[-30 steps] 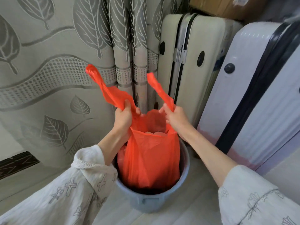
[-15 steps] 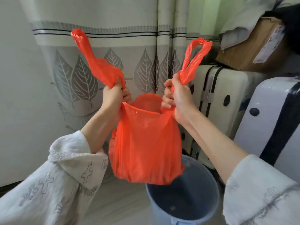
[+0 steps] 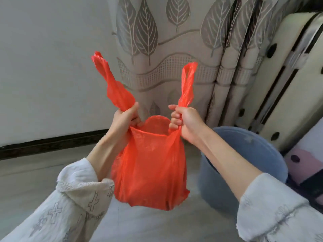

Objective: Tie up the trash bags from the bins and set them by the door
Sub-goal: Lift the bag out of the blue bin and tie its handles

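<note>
An orange-red plastic trash bag (image 3: pixel 150 172) hangs in the air in front of me, clear of the floor. My left hand (image 3: pixel 125 119) grips the base of its left handle, whose loop sticks up above my fist. My right hand (image 3: pixel 185 122) grips the base of the right handle in the same way. The bag's mouth gapes open between my fists; its contents are hidden. The blue-grey bin (image 3: pixel 244 163) stands on the floor to the right of the bag, partly behind my right forearm.
A leaf-patterned curtain (image 3: pixel 166 49) hangs straight ahead, with a pale wall and dark skirting board (image 3: pixel 52 144) to its left. A cream suitcase (image 3: pixel 283 93) leans at the right, and a white and pink one (image 3: pixel 307 165) stands beside the bin. Grey floor lies below.
The bag has come up out of the bin and moved left, so it now hangs beside the bin. Both hands kept their hold on the handles.
</note>
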{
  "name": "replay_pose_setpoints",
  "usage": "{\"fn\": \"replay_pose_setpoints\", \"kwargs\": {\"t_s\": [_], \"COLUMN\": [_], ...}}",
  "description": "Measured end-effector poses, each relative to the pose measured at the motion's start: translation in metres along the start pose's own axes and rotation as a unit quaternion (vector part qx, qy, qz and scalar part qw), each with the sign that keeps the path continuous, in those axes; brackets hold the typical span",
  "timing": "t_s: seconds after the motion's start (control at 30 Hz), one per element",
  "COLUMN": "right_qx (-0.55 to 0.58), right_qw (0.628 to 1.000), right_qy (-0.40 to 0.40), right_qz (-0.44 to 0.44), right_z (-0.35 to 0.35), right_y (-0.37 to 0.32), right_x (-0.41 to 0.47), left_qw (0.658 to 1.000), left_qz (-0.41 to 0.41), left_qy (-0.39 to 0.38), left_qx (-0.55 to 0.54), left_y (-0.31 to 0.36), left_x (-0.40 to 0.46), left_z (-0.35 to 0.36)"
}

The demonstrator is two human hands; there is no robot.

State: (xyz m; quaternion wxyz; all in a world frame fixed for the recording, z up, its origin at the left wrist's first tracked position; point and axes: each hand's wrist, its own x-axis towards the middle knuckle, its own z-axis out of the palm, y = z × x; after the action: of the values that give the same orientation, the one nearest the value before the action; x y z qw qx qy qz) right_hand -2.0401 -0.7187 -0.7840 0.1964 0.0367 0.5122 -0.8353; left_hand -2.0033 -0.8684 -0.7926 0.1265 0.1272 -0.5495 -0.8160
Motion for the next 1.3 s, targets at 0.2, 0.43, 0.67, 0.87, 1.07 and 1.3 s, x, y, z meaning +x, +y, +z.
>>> {"fn": "replay_pose_setpoints", "kwargs": {"t_s": [0.2,0.43,0.67,0.87,1.07,1.3], "right_qx": [-0.056,-0.087,-0.245,-0.221,-0.393,-0.242], "right_qw": [0.994,0.99,0.955,0.955,0.908,0.948], "right_qy": [0.066,0.072,0.107,0.112,0.09,-0.07], "right_qz": [0.061,0.087,0.132,0.161,0.117,0.192], "right_z": [-0.052,-0.09,-0.097,-0.097,-0.099,-0.106], "right_y": [0.099,0.141,0.147,0.153,0.165,0.146], "right_x": [0.0,-0.005,0.011,0.025,0.028,0.015], "left_qw": [0.994,0.982,0.975,0.969,0.931,0.839], "left_qz": [-0.105,-0.176,-0.214,-0.239,-0.192,-0.124], "left_qy": [0.043,0.038,0.003,-0.062,-0.196,-0.231], "left_qx": [0.002,-0.059,0.065,0.004,0.24,0.476], "left_y": [-0.103,-0.157,-0.159,-0.157,-0.16,-0.156], "left_x": [-0.023,-0.034,-0.023,-0.019,-0.024,-0.02], "left_z": [-0.053,-0.066,-0.061,-0.07,-0.06,-0.05]}}
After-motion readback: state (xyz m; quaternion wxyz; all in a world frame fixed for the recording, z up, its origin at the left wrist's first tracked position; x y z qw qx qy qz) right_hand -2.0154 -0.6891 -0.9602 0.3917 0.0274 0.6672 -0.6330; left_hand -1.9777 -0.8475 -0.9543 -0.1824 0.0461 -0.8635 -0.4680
